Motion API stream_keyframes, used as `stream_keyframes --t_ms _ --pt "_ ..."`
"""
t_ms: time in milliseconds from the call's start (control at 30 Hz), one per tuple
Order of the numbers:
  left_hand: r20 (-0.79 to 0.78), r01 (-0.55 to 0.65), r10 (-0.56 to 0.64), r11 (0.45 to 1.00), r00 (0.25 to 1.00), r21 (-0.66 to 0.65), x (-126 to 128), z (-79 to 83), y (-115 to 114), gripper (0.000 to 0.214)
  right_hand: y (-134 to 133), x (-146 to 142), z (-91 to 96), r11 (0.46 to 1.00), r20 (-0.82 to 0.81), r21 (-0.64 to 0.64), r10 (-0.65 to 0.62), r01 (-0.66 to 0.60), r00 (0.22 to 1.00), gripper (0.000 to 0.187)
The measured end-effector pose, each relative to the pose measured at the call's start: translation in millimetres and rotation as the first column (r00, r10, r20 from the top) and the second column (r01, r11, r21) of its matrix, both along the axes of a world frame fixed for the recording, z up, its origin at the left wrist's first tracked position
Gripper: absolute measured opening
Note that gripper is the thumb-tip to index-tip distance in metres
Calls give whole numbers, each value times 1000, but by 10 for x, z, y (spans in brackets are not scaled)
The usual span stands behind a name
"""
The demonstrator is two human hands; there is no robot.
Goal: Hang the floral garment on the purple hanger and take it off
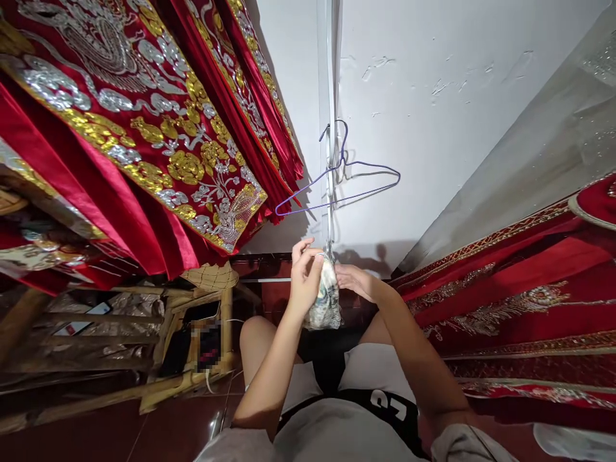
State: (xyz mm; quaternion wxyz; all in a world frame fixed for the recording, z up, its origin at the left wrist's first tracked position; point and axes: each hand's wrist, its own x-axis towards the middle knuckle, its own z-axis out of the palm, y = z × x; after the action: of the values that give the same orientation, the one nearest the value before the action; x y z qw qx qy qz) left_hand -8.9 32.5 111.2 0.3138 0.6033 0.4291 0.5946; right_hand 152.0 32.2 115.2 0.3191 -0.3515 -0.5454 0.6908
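Note:
A small whitish bag with a grey-green pattern (326, 301) hangs in front of my knees, below a thin white strip that runs down the wall. My left hand (304, 276) is at its upper left side, thumb and fingers closing on the bag's top edge. From the right, my right hand (357, 281) reaches to the bag's upper edge with its fingers stretched out; their tips are partly hidden at the bag. Above both hands, a purple wire hanger (366, 192) hangs on the strip beside a small dark hook.
Red garments with gold and silver embroidery (187, 160) hang at the left. More red embroidered cloth (520, 289) and sheer white fabric (524, 154) are at the right. A bamboo stand (224, 333) at the lower left bears a phone with a cable (208, 346).

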Motion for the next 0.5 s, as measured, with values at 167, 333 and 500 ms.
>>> stream_keyframes --t_ms 167,333,500 --pt "89 338 -326 909 941 -244 -249 -182 20 40 177 46 272 982 113 181 30 -50 993 24" --pt "-216 395 -560 762 800 -514 -538 -385 -34 38 817 299 380 668 21 569 -595 479 804 32" --pt "-296 343 -579 744 760 -574 -758 -326 -8 38 1262 312 50 753 171 543 -534 373 828 35"
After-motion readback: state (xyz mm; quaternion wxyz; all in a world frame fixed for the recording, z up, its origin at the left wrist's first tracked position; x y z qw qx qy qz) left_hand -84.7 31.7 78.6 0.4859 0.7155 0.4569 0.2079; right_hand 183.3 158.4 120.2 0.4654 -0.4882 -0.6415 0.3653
